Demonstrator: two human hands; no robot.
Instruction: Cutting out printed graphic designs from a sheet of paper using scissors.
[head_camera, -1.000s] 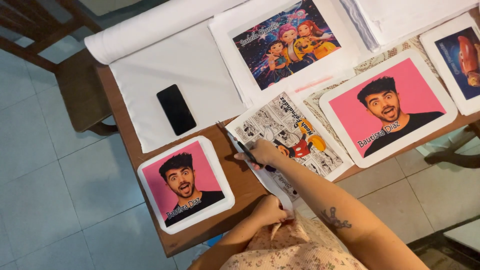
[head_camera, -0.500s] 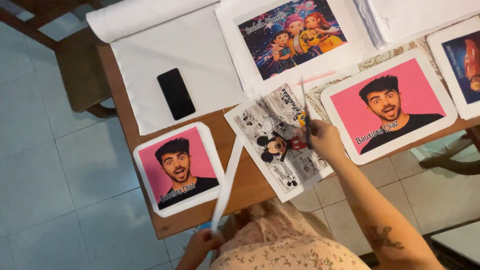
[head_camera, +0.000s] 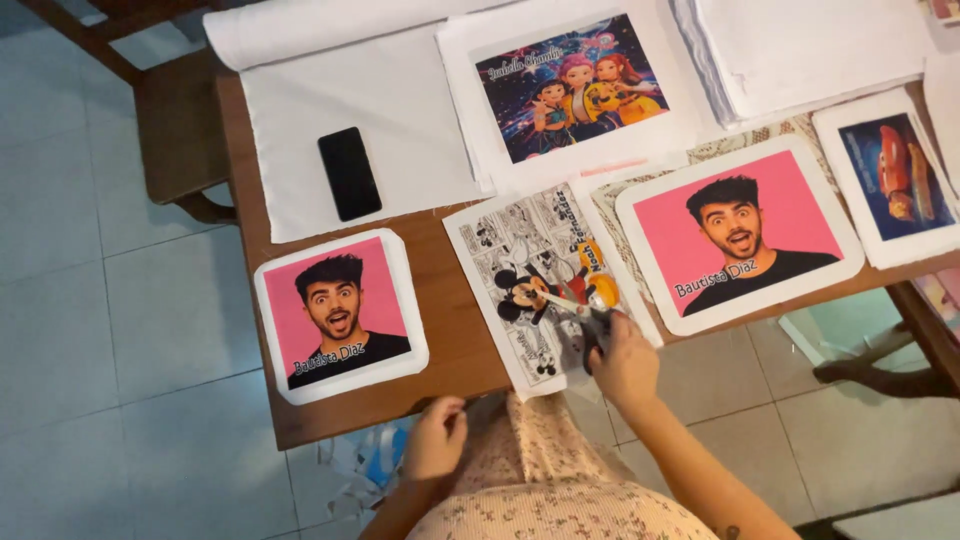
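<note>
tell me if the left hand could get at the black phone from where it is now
Probably yes. The left hand sits at the near table edge, and the black phone lies face up on white cloth farther back. Only a flat pink portrait print and bare wood lie between.

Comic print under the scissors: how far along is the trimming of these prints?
Done, by the look: two pink portrait prints already have rounded corners, and paper scraps lie on the floor. In hand: the right hand holds scissors at the lower edge of the comic print, whose corners look square; the left hand rests off the table edge. Left: the dancers print sits untrimmed.
</note>
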